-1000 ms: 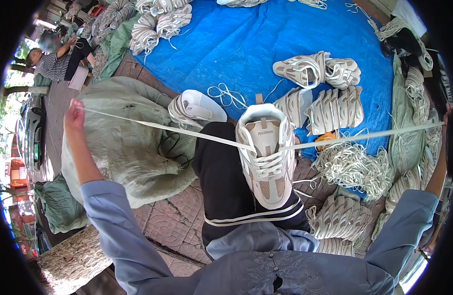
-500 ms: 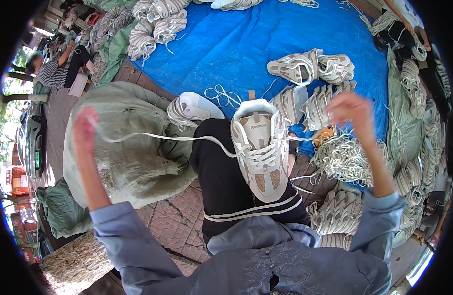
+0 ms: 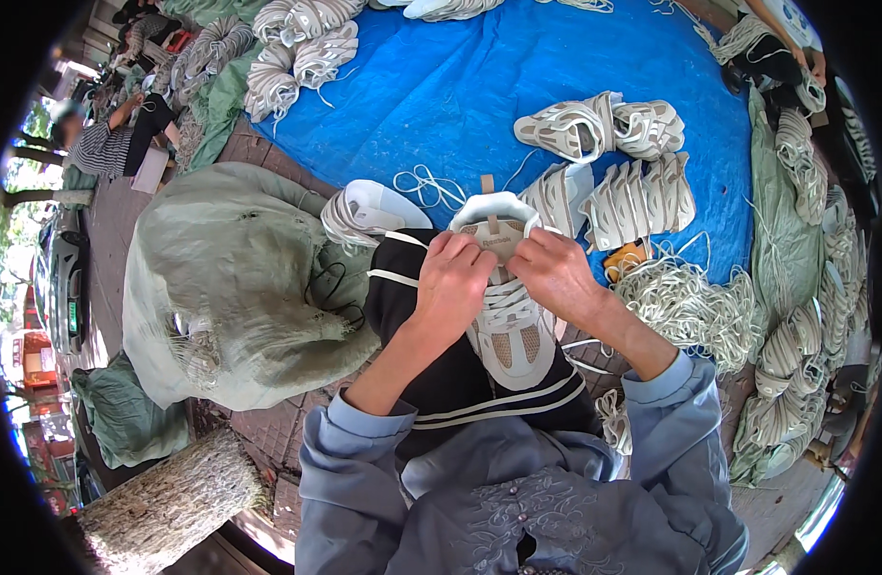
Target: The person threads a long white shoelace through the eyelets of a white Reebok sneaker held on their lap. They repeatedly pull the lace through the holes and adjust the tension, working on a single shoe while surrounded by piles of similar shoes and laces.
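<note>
A white and beige sneaker (image 3: 514, 350) rests on my lap, toe toward me, its white shoelace (image 3: 508, 305) crossed over the tongue. Both my hands are closed at the top of its lacing. My left hand (image 3: 454, 280) grips the lace at the left eyelet edge, and loose lace loops out past its knuckles onto my black trouser leg. On the opposite side my right hand (image 3: 559, 275) pinches at the upper eyelets with bent fingers. Its fingertips mostly cover the lace there.
A blue tarp (image 3: 422, 86) lies ahead with rows of sneaker uppers (image 3: 640, 201) and a heap of white laces (image 3: 688, 299). A bulky grey-green sack (image 3: 240, 278) sits at my left, behind a stone block (image 3: 172, 503). Other people (image 3: 115, 134) sit farther off.
Both hands have come in from wide apart, where they held the lace stretched out, to the top of the sneaker. The lace on the left now hangs in loose loops.
</note>
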`<control>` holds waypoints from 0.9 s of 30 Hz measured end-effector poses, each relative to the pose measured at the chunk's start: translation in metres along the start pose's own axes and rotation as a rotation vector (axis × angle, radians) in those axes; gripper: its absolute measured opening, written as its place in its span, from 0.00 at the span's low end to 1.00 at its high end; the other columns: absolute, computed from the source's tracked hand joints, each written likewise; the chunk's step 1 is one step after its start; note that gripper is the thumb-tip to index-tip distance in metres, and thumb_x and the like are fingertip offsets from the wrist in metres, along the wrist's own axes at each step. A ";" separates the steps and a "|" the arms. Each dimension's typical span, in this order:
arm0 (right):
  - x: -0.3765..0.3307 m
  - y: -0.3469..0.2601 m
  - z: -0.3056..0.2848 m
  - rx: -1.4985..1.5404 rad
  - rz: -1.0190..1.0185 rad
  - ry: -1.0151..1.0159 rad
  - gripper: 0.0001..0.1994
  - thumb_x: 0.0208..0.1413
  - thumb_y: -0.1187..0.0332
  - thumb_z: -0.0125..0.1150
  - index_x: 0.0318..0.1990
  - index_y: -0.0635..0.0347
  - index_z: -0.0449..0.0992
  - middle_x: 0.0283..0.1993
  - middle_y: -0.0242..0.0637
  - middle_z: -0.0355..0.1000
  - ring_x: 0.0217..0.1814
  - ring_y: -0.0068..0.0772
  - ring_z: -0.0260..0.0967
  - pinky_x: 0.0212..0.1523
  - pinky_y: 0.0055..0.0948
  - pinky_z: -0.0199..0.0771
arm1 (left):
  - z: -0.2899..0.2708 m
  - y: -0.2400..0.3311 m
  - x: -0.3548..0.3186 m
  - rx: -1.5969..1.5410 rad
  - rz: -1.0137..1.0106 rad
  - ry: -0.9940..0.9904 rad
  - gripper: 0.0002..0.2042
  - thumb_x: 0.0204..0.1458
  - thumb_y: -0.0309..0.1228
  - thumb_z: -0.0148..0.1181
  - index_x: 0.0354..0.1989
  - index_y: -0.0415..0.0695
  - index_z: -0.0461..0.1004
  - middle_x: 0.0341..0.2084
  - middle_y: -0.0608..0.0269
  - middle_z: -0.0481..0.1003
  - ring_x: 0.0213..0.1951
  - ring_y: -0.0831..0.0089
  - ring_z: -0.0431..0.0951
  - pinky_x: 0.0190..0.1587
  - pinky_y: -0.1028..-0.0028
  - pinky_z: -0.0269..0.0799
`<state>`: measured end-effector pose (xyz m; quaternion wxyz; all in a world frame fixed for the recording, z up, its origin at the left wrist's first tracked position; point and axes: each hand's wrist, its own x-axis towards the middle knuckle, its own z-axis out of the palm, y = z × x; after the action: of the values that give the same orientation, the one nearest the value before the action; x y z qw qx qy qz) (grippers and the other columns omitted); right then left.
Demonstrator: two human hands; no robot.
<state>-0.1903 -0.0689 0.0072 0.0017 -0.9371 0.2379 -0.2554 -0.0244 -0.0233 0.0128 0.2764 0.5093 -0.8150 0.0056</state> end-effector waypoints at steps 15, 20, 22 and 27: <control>0.010 0.005 0.022 0.711 0.170 -0.102 0.05 0.31 0.75 0.60 0.18 0.55 0.71 0.19 0.32 0.65 0.25 0.34 0.66 0.25 0.30 0.66 | -0.005 0.003 -0.025 0.036 -0.139 0.071 0.07 0.30 0.19 0.58 0.21 0.44 0.72 0.18 0.68 0.69 0.31 0.71 0.70 0.34 0.70 0.62; 0.011 -0.003 0.019 0.363 0.105 -0.062 0.06 0.32 0.75 0.59 0.22 0.57 0.69 0.20 0.33 0.66 0.26 0.34 0.66 0.26 0.32 0.67 | -0.004 0.005 -0.025 0.042 -0.198 0.110 0.07 0.30 0.20 0.58 0.21 0.44 0.71 0.18 0.67 0.69 0.31 0.71 0.70 0.32 0.71 0.62; 0.010 -0.004 0.014 0.313 0.093 -0.072 0.06 0.33 0.75 0.58 0.23 0.57 0.69 0.21 0.33 0.66 0.26 0.34 0.66 0.26 0.33 0.67 | -0.003 0.008 -0.026 0.038 -0.215 0.127 0.07 0.30 0.20 0.58 0.21 0.44 0.71 0.19 0.67 0.70 0.31 0.70 0.70 0.32 0.71 0.61; 0.018 -0.007 0.005 0.150 -0.027 -0.115 0.04 0.33 0.77 0.53 0.20 0.58 0.68 0.20 0.34 0.67 0.27 0.33 0.67 0.30 0.31 0.68 | -0.002 0.007 -0.025 0.083 -0.238 0.085 0.06 0.32 0.21 0.58 0.21 0.44 0.71 0.19 0.67 0.70 0.31 0.70 0.70 0.32 0.71 0.61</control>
<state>-0.1711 -0.0710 0.0118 0.0822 -0.9505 0.2048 -0.2185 -0.0214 0.0019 0.0050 0.2880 0.6128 -0.7354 0.0281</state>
